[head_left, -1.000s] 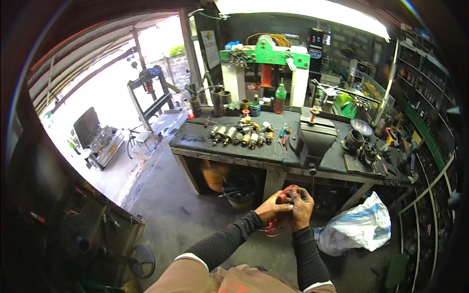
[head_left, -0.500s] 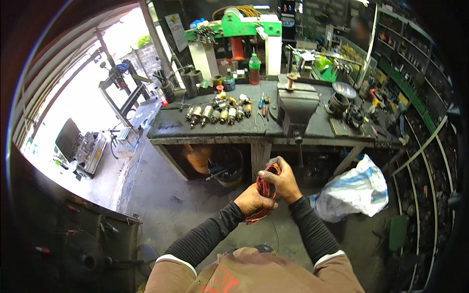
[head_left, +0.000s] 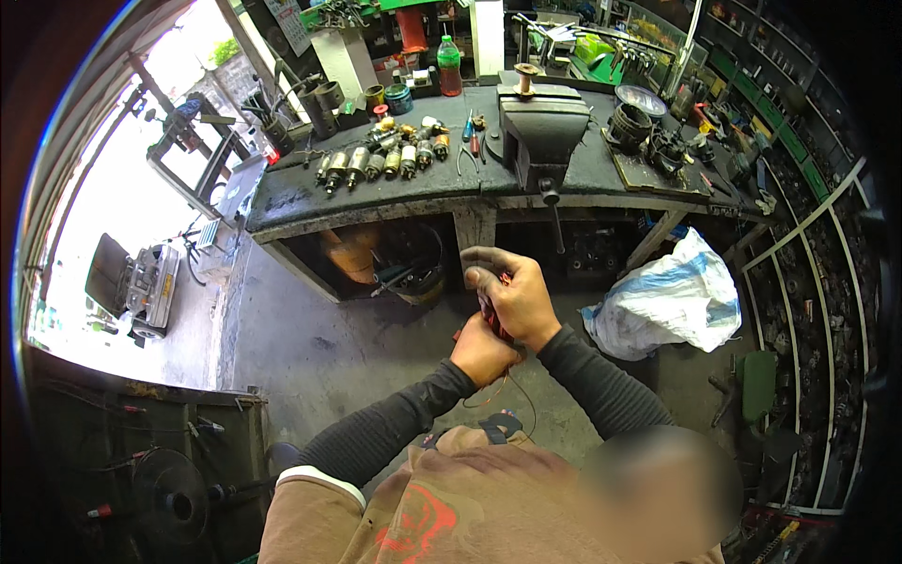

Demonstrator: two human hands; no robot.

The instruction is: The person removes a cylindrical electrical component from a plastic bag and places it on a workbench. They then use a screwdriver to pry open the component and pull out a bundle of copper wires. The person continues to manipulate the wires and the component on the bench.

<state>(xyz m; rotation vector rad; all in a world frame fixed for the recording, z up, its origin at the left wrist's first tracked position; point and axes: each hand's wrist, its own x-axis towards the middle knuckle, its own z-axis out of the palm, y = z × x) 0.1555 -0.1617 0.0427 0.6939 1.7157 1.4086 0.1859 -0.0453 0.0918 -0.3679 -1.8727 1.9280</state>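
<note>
A bundle of reddish copper wire (head_left: 501, 329) is held between my two hands in front of my body, below the bench edge. My left hand (head_left: 483, 353) is closed around its lower part. Over its upper part lies my right hand (head_left: 519, 299), fingers curled and thumb bent across. The hands touch and hide most of the bundle. A loose wire end (head_left: 532, 404) loops down below my left hand.
Ahead stands a workbench (head_left: 376, 202) with a vise (head_left: 543, 132), several cylindrical metal parts (head_left: 376, 160), pliers (head_left: 468, 160) and a bottle of red liquid (head_left: 450, 68). A white sack (head_left: 672, 301) sits on the floor to the right, near shelving.
My hands have closed further over the wire bundle, which showed as an open loop before. My right hand has turned over it. The bench stands higher in the view.
</note>
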